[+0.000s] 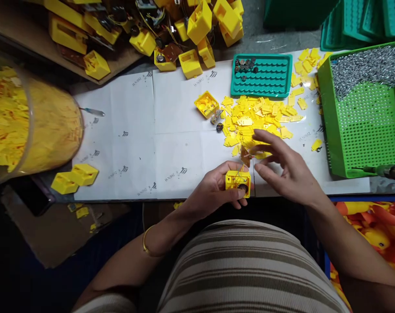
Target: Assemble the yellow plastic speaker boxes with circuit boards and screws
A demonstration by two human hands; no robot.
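Observation:
My left hand (217, 187) is closed around a small yellow plastic housing (230, 177) near the table's front edge. A round dark part (242, 188) sits inside the housing, with my thumb at it. Thin wires run from the housing up to a brown circuit board (245, 155). My right hand (282, 167) hovers just right of the board, fingers spread, with nothing visible in it; whether a fingertip touches the board I cannot tell. Beyond the hands lies a heap of flat yellow plastic pieces (249, 115). Another open yellow housing (206, 104) stands left of the heap.
A teal tray (269, 92) holds several dark round parts. At right is a green basket (329, 130) with many screws, and an electric screwdriver (394, 171) by it. A tub (57, 117) of yellow pieces and a small screwdriver (94, 112) are at left. Yellow housings (190, 64) crowd the back.

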